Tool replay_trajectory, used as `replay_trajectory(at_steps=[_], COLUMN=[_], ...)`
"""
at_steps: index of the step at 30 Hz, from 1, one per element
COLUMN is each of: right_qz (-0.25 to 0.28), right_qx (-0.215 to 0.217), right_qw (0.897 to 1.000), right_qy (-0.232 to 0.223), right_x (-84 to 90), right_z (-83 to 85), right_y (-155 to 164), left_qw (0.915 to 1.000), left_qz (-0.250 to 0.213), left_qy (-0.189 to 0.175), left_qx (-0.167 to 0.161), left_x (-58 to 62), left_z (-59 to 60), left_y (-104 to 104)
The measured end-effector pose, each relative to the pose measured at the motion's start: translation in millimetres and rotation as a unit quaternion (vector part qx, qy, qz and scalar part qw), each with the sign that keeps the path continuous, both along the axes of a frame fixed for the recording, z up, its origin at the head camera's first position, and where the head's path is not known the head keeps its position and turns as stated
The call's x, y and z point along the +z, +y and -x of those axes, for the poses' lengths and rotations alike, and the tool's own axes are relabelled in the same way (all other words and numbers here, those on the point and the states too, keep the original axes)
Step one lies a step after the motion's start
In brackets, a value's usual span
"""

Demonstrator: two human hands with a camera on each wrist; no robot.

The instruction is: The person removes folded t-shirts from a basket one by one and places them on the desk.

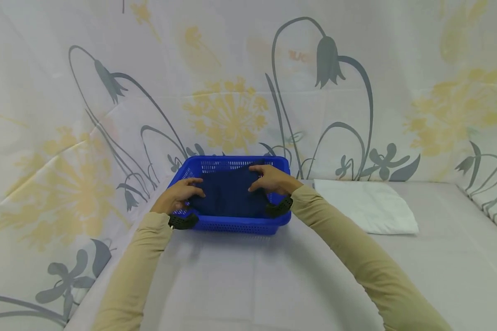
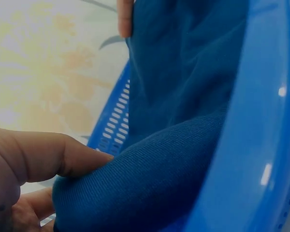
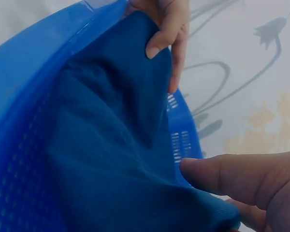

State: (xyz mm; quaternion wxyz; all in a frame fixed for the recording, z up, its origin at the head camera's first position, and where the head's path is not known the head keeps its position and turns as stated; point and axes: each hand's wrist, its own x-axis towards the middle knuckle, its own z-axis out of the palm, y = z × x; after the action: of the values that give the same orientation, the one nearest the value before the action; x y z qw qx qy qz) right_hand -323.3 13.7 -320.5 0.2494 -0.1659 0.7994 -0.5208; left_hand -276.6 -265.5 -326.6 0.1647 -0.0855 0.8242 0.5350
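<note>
A dark blue piece of folded cloth (image 1: 228,193) lies within a blue plastic basket (image 1: 232,221) with perforated walls. My left hand (image 1: 180,192) pinches the cloth's left edge, thumb on top and fingers beneath, as the left wrist view shows. At the opposite side my right hand (image 1: 273,179) pinches the upper right edge of the cloth between thumb and fingers. In the right wrist view the cloth (image 3: 111,125) sags between both hands, its folds running lengthwise. The basket's rim (image 2: 261,116) stands close beside the cloth in the left wrist view.
To the right of the basket a folded white cloth (image 1: 366,207) lies on the pale covered table (image 1: 232,285). Behind rises a white curtain (image 1: 240,55) printed with grey and yellow flowers. Both forearms, in beige sleeves (image 1: 348,243), reach in from the front.
</note>
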Motion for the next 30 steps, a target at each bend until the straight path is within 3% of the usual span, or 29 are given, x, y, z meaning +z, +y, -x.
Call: replay_trajectory(at_steps=[5,11,15,22,30], right_qz=[-0.005,-0.007,-0.006,0.038,0.052], right_qx=[0.0,-0.008,-0.015,-0.032,-0.051], right_qw=[1.0,0.997,0.995,0.996,0.992], right_qy=[0.028,0.07,0.099,0.08,0.099], right_x=[3.9,7.6,10.4,12.9,15.5], right_z=[-0.1,-1.4,-2.4,-6.4,-12.9], right_y=[5,12,17,27,39], left_qw=[0.9999,0.9949,0.993,0.985,0.9853], left_qz=[-0.007,-0.1,-0.112,-0.168,-0.167], left_qy=[0.007,0.014,0.029,0.023,0.03], left_qx=[0.003,-0.005,-0.023,-0.03,-0.022], left_x=[3.0,4.8,7.1,9.7,12.8], left_z=[0.5,-1.6,-4.1,-4.9,-5.6], left_y=[0,4,6,11,18])
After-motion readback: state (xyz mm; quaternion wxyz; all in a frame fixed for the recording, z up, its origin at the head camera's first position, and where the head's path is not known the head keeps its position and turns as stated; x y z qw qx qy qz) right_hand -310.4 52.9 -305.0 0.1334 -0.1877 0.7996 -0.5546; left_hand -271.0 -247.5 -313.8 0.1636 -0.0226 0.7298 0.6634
